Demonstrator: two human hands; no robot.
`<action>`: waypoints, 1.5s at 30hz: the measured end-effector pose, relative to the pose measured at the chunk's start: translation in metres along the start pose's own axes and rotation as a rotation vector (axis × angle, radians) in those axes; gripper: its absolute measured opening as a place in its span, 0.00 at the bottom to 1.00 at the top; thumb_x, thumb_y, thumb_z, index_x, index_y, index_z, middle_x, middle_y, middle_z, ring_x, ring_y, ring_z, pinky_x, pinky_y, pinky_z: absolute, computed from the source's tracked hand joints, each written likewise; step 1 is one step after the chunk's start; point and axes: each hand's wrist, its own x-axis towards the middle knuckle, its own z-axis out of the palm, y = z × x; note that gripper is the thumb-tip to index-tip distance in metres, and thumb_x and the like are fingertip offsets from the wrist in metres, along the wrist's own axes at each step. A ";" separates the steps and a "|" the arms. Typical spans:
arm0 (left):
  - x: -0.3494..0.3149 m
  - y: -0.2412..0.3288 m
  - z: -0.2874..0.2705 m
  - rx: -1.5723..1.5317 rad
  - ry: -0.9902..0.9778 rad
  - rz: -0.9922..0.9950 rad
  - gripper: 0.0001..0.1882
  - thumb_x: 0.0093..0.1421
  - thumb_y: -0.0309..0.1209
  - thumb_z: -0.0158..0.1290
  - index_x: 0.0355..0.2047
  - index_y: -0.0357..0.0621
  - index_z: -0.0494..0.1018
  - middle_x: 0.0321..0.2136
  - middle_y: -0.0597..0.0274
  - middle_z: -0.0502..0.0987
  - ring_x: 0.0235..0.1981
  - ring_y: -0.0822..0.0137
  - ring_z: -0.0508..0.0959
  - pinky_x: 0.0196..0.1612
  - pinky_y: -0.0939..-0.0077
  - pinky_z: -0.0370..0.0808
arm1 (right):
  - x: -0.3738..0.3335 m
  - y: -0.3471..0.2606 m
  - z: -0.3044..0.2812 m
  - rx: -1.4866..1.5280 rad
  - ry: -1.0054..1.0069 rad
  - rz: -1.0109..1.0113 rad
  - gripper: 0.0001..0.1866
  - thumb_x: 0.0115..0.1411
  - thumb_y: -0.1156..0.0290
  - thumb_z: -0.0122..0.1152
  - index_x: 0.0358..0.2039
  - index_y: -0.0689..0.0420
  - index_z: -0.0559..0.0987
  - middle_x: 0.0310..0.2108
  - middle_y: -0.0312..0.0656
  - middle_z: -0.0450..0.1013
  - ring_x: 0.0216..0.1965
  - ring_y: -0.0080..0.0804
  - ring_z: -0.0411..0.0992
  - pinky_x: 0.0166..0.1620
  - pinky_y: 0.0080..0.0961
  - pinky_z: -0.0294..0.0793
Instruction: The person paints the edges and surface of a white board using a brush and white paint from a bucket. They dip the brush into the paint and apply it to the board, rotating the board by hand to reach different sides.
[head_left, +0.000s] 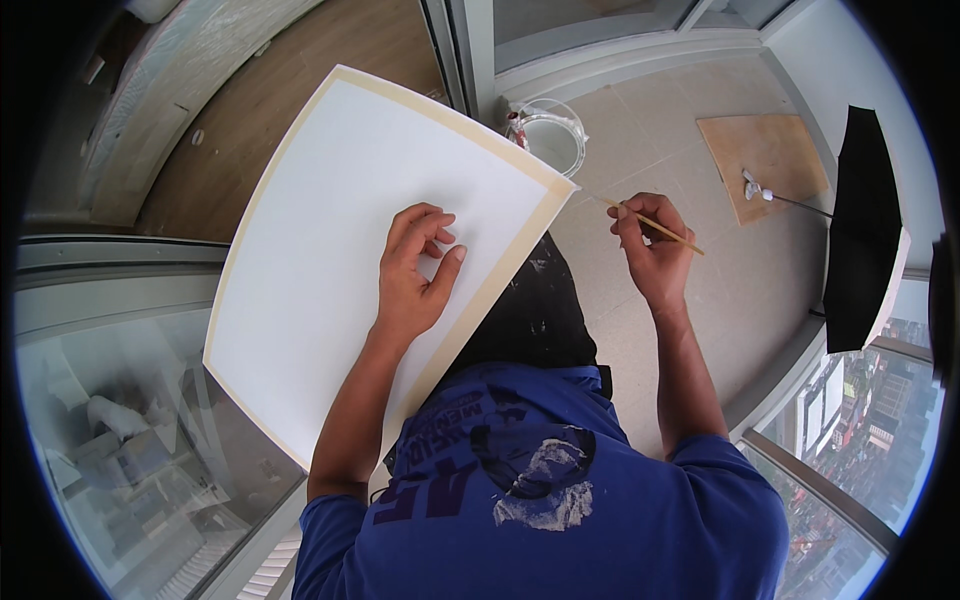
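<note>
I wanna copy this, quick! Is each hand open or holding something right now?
Left hand: open, fingers loosely curled, over the white board.
Right hand: closed, holding a thin brush.

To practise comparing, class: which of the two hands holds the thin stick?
The right hand grips the thin stick; the left hand, over the white board, is empty.

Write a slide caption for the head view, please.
The right hand holds a slim paintbrush beside a tan-bordered white sheet, the left hand over it.
</note>
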 end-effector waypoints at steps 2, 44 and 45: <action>0.000 0.000 0.000 0.002 -0.002 -0.003 0.20 0.65 0.16 0.61 0.57 0.36 0.77 0.59 0.51 0.73 0.46 0.68 0.81 0.44 0.74 0.80 | -0.001 -0.002 0.000 -0.007 0.005 0.011 0.04 0.69 0.77 0.65 0.43 0.62 0.82 0.37 0.42 0.87 0.40 0.26 0.86 0.43 0.24 0.84; 0.003 0.000 -0.004 -0.027 0.057 -0.034 0.19 0.64 0.20 0.64 0.55 0.39 0.78 0.57 0.51 0.75 0.43 0.66 0.83 0.43 0.73 0.82 | 0.134 0.180 0.069 -0.153 0.067 0.111 0.05 0.61 0.75 0.66 0.37 0.62 0.83 0.24 0.41 0.82 0.26 0.27 0.81 0.31 0.27 0.80; 0.001 0.000 -0.002 -0.033 0.048 -0.065 0.19 0.64 0.20 0.64 0.55 0.39 0.78 0.57 0.50 0.75 0.43 0.66 0.83 0.43 0.72 0.82 | 0.137 0.187 0.073 -0.218 0.050 0.084 0.06 0.60 0.72 0.68 0.34 0.62 0.85 0.25 0.44 0.83 0.28 0.30 0.84 0.35 0.30 0.83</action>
